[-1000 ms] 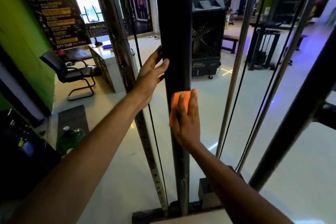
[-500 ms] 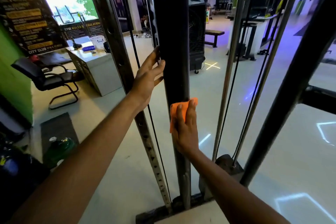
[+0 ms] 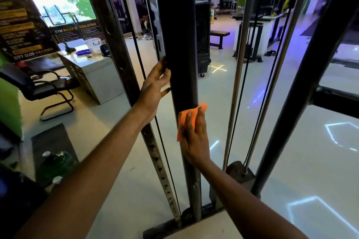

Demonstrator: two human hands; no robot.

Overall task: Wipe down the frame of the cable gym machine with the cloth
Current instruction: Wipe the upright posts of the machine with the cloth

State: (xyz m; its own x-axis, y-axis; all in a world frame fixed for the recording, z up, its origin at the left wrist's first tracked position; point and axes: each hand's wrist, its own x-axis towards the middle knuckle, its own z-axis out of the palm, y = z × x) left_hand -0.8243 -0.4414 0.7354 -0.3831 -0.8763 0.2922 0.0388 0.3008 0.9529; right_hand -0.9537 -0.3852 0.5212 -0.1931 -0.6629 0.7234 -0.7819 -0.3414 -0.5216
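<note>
On the vertical black frame post [image 3: 177, 44], right hand [image 3: 195, 137] presses orange cloth [image 3: 183, 120] flat; left hand [image 3: 153, 91] braces open, higher up.

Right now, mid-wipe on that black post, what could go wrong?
1. The right hand presses the orange cloth with flat fingers only; the cloth could slip out and drop.
2. The left hand rests on the black post right beside a thin cable; if that cable moved, fingers could get caught.
3. The cloth covers only part of the post's face, so its sides may go unwiped.
</note>
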